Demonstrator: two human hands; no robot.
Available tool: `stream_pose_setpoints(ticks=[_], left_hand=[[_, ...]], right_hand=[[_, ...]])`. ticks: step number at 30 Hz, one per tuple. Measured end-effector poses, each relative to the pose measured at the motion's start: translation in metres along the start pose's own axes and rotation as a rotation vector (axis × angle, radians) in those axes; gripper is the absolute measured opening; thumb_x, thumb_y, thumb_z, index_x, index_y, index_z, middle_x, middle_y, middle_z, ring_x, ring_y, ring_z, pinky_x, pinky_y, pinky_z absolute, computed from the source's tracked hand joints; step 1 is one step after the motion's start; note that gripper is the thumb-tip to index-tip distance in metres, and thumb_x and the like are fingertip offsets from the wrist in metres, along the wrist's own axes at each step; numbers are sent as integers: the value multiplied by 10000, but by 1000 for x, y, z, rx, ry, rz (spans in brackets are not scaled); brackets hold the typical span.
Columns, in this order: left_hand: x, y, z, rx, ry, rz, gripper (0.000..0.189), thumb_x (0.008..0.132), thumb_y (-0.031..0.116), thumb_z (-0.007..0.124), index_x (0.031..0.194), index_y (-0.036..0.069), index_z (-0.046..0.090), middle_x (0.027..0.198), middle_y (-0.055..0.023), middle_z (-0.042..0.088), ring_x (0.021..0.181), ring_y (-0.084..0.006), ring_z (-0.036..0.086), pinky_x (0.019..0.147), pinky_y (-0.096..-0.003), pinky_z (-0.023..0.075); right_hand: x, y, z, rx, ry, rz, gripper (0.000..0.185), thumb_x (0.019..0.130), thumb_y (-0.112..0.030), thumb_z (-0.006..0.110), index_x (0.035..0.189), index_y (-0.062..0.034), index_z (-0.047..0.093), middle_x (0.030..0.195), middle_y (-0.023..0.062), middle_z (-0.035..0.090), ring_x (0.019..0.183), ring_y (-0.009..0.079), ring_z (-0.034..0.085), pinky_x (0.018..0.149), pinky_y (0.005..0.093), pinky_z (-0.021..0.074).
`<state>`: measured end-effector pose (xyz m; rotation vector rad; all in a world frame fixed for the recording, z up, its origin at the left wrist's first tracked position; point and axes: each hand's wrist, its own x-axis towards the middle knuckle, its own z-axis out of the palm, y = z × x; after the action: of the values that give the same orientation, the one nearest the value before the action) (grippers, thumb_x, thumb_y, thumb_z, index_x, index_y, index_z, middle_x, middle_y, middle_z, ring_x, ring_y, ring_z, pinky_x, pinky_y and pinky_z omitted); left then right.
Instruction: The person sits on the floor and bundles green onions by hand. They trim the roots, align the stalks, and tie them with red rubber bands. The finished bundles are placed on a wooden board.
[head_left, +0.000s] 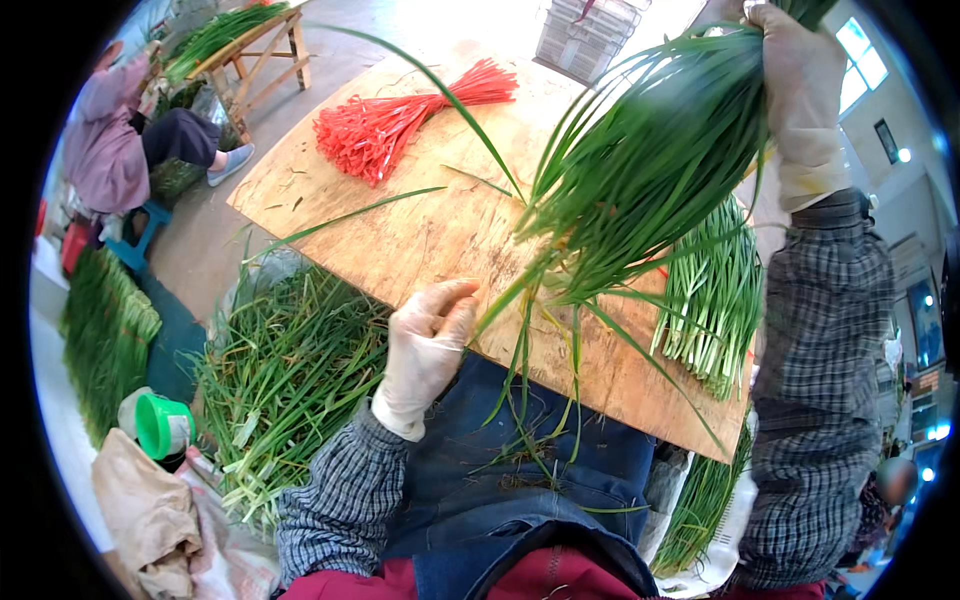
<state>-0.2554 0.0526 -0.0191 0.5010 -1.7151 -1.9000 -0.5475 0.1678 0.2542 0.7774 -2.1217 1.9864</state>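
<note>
My right hand (802, 97), in a pale glove, is raised at the upper right, closed around a large bunch of long green leaf stalks, apparently Chinese chives (660, 142). The leaves hang down and to the left over a wooden board table (420, 225). Loose leaves droop over the table's near edge. At that edge, left of the hanging leaves, is my left hand (431, 345), also gloved, its fingers curled with the fingertips near a leaf; whether it pinches one is unclear. A bundle of red ties (412, 116) lies on the table's far side. Another bunch of chives (712, 300) rests at the right.
A big heap of loose leaves (292, 375) stands left of the table, beside a green tub (161, 425). More chives (697, 510) lie in a white crate at lower right. Another person (112, 150) sits at the upper left by a wooden stand (262, 52). Stacked crates (589, 34) stand behind.
</note>
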Motion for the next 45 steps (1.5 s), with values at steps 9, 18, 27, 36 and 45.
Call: stream_pose_setpoints(ticks=[9,18,27,36,45], left_hand=[[56,-16,70,505,-69,308,516,767,229,667,1217,19,530,1093,-234,557,1024,-377,544,825,-444,467],[92,-5,35,234,-116,314,334,659,168,686,984,90,671,870,-139,644,819,-288,627,763,-378,504],[69,0,31,-122,-217,59,311,735,17,631,1046,11,643,1013,-94,652,926,-156,595,790,-298,494],[48,-8,66,384,-201,792,341,733,95,644,1065,17,637,966,-193,630,898,-319,608,829,-358,482],[79,-21,6,163,-170,213,324,729,61,703,1050,26,669,931,-103,631,861,-198,590,791,-309,463]], right_hand=[[-98,-23,78,-241,61,-407,123,756,-73,570,771,41,615,633,52,585,558,176,548,523,305,421],[-79,-6,52,-300,80,-423,233,750,-145,672,862,58,651,726,72,641,634,144,588,621,271,467],[-57,17,50,-107,173,-301,233,749,-119,708,841,86,648,778,96,656,652,156,609,629,276,488],[-94,-28,77,-580,366,-504,234,734,-143,576,822,66,630,646,103,602,575,231,580,581,338,465],[-85,-16,67,-568,251,-372,242,707,-163,583,798,51,649,651,168,631,624,285,629,599,368,475]])
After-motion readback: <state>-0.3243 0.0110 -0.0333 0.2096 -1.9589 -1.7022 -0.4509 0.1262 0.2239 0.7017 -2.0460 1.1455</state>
